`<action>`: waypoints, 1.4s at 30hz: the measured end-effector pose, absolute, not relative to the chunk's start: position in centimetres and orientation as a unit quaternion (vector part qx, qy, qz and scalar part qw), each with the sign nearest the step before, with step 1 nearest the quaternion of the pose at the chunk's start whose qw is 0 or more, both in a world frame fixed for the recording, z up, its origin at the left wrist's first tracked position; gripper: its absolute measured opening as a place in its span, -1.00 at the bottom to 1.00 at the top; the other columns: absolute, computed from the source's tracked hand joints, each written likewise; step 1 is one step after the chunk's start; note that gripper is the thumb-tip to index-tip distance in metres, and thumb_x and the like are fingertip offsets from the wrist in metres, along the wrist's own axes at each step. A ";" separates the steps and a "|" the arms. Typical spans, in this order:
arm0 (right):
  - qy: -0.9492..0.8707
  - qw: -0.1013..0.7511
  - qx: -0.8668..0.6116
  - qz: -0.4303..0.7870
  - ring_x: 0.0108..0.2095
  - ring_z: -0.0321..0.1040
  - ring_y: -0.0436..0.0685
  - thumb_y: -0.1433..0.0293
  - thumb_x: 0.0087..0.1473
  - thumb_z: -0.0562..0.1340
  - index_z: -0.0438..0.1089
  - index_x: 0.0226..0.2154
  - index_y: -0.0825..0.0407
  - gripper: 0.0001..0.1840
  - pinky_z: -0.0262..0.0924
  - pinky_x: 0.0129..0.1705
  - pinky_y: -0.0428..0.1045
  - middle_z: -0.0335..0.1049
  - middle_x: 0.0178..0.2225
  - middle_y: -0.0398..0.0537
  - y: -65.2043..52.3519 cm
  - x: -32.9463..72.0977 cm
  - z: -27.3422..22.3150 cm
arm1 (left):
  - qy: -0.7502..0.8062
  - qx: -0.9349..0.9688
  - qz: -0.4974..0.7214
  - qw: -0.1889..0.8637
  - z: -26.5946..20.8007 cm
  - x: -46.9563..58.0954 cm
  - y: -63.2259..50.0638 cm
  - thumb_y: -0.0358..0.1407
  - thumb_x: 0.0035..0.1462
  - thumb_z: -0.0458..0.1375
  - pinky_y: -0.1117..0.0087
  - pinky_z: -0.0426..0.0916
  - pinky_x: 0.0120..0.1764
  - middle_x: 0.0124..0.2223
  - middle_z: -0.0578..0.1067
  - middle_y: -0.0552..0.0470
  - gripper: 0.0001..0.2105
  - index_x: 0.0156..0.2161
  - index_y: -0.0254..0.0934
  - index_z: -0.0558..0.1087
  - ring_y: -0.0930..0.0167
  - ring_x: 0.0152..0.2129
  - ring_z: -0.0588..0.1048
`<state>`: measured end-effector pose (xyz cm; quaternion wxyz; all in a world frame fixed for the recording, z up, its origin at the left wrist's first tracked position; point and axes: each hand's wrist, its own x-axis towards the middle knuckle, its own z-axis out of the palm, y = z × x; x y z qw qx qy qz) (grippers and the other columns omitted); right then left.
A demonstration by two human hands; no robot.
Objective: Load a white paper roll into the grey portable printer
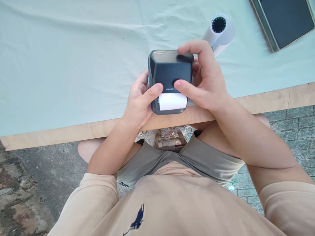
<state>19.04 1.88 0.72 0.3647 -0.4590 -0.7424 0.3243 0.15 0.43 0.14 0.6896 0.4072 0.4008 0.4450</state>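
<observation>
A black label printer (169,72) marked NIIMBOT is held between my two hands over the table's near edge. White label paper (173,101) sticks out of its slot on the side facing me. My left hand (141,98) grips the printer's left side, thumb on top near the slot and the other fingers partly hidden behind it. My right hand (205,73) holds the right side, with its thumb on the lid by the lettering and the index finger on the far top corner. A roll of white paper (227,34) with a black core stands just beyond my right hand.
A dark-screened phone (286,21) lies at the far right. Pale green cloth (73,65) covers the table, with a bare wooden edge (61,133) in front. Below are my knees, a wooden frame (170,144) and paved ground.
</observation>
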 end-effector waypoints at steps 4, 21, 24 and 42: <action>-0.752 0.377 -0.445 0.307 0.05 0.26 0.16 -0.05 0.13 0.12 0.15 0.04 -0.09 -0.45 0.36 -0.11 0.04 0.21 0.06 0.03 2.0 18.9 0.8 | 0.398 0.403 0.442 0.695 0.2 0.0 0.4 0.01 0.02 0.30 0.11 0.53 0.08 -0.06 0.58 -0.02 -0.58 -0.08 -0.16 0.43 0.08 0.23 0.37; -0.792 0.371 -0.428 0.228 0.11 0.19 0.20 0.03 0.14 0.08 0.08 0.07 -0.09 -0.48 0.20 0.19 0.18 0.23 0.05 0.05 2.2 18.7 0.9 | 0.411 0.367 0.447 0.705 -0.3 -0.1 0.9 0.04 0.24 0.06 0.15 0.44 0.19 -0.10 0.59 0.09 -0.66 -0.18 -0.16 0.50 0.25 0.17 0.45; -0.802 0.370 -0.415 0.219 0.12 0.18 0.22 -0.03 0.11 0.09 0.06 0.09 -0.09 -0.41 0.19 0.19 0.20 0.21 0.06 0.06 2.3 18.9 0.8 | 0.412 0.373 0.446 0.702 -0.3 -0.2 1.0 0.04 0.22 0.09 0.15 0.45 0.18 -0.10 0.60 0.08 -0.68 -0.19 -0.14 0.50 0.26 0.16 0.45; -0.683 0.519 -0.492 0.145 -0.05 0.33 0.11 0.07 0.25 0.00 0.33 -0.13 0.00 -0.60 0.27 -0.08 0.06 0.31 -0.12 -0.04 3.8 18.5 4.3 | 0.408 0.360 0.458 0.704 -0.5 0.0 1.0 -0.02 0.24 0.10 0.20 0.48 0.12 -0.09 0.61 0.05 -0.71 -0.11 -0.14 0.50 0.27 0.07 0.53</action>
